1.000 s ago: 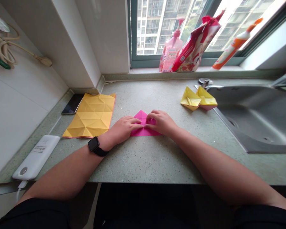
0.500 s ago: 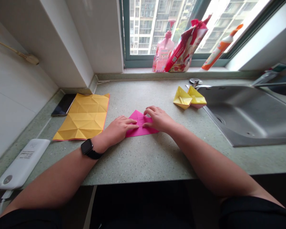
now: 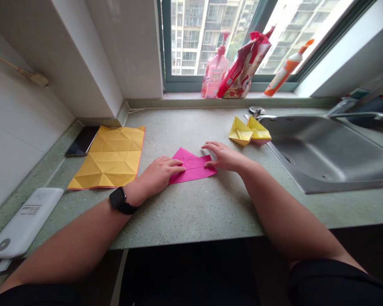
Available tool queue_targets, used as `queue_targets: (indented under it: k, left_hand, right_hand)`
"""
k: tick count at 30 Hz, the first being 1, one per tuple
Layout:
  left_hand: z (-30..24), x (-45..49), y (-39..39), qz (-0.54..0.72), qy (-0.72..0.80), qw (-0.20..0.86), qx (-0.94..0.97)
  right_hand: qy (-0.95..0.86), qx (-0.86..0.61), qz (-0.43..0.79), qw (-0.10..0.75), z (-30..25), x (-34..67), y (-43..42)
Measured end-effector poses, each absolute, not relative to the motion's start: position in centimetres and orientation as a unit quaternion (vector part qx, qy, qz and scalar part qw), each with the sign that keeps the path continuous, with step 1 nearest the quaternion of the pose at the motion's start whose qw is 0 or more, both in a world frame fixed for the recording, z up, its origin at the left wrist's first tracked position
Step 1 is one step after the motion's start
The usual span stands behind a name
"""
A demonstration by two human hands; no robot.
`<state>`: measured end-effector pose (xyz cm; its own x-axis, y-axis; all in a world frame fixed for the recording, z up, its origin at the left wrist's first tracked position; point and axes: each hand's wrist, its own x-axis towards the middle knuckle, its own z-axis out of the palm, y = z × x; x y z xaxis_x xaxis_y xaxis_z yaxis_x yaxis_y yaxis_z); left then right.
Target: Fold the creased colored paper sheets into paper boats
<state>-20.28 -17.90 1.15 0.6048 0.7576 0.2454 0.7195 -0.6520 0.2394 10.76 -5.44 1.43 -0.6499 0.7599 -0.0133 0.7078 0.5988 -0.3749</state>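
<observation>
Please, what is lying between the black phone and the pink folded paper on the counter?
In the head view, a creased yellow paper sheet lies flat between the black smartphone and the pink folded paper.

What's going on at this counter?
A person has both bare hands at a folded pink paper on a speckled green countertop. The left hand rests flat on its left end, and the right hand touches its right side with the fingers. A creased yellow sheet lies to the left; two yellow paper boats sit beside the steel sink.
</observation>
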Motion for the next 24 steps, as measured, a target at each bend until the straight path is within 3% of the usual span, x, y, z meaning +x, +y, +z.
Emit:
queue_targets:
  k: [10, 15, 17, 24]
  left_hand:
    - [0.7, -20.7, -17.7, 0.158, 0.410, 0.070, 0.896]
    - [1.0, -20.7, -17.9, 0.143, 0.416, 0.085, 0.894]
    - [1.2, -20.6, -17.9, 0.147, 0.409, 0.085, 0.897]
    - [1.1, -20.3, -17.6, 0.153, 0.401, 0.074, 0.900]
  right_hand:
    - [-0.892, -0.407, 0.183, 0.074, 2.6, 13.7, -4.3]
    - [-0.870, -0.403, 0.118, 0.259, 4.2, 11.6, -5.9]
    - [-0.873, -0.375, 0.114, 0.290, 4.3, 10.0, -7.1]
    - [-0.938, -0.264, 0.161, 0.159, 1.9, 6.1, -9.2]
